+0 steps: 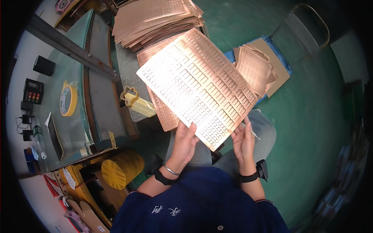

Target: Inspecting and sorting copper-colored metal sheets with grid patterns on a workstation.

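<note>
I hold up a large copper-coloured sheet (206, 87) covered with rows of small circles and rectangular slots, tilted over my lap. My left hand (185, 144) grips its lower left edge, the thumb on top. At the lower right corner, my right hand (244, 143) pinches the same sheet. A thin white pen-like stick (255, 134) pokes out between the right-hand fingers. Partly hidden under the raised sheet lies another copper-coloured sheet (166, 119). Beyond it rises a thick, uneven stack of copper-coloured sheets (149, 17).
A blue stool (288, 66) at right bears brown board (279, 83) and a pile of smaller copper sheets (253, 66). On the left, a green-topped bench (74, 128) carries a yellow tape roll (62, 101) and plastic bottle (38, 136). A metal chair (301, 33) stands far right.
</note>
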A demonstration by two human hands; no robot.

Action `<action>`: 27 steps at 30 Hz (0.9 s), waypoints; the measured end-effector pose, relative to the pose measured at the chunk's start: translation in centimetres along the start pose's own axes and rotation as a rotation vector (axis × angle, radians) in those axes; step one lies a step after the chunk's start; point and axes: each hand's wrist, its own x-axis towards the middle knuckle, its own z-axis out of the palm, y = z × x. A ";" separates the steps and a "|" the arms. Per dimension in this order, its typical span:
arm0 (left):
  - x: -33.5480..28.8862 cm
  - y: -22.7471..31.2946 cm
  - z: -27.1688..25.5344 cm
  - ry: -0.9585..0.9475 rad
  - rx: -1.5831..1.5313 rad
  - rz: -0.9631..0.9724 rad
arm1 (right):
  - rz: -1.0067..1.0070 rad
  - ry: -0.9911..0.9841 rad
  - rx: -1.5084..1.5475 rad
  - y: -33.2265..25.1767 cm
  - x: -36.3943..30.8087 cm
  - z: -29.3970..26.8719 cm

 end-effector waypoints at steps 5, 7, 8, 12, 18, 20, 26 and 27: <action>-2.6 -1.4 1.9 -0.152 0.067 -0.037 | -0.086 0.170 0.170 -0.9 -0.9 0.3; -3.1 -1.2 2.1 -0.223 0.195 -0.117 | -0.175 0.153 0.160 -2.1 -0.7 -0.9; -3.2 -0.6 2.2 -0.229 0.205 -0.119 | -0.181 0.157 0.169 -2.7 -0.6 -1.8; -3.2 2.1 0.6 -0.355 0.029 0.016 | -0.241 0.162 0.053 -6.2 -0.8 -6.7; -3.5 5.7 -0.8 -0.202 0.009 0.127 | -0.249 0.174 0.106 -10.2 -3.3 -8.2; -3.1 5.5 -1.6 -0.261 0.104 0.108 | -0.233 0.174 0.051 -10.6 -4.2 -8.1; -4.2 5.5 1.8 -0.187 0.261 0.052 | -0.216 0.177 -0.121 -10.9 -5.2 -7.9; -4.4 5.4 2.4 -0.077 0.324 0.075 | -0.211 0.150 -0.124 -11.0 -5.2 -8.2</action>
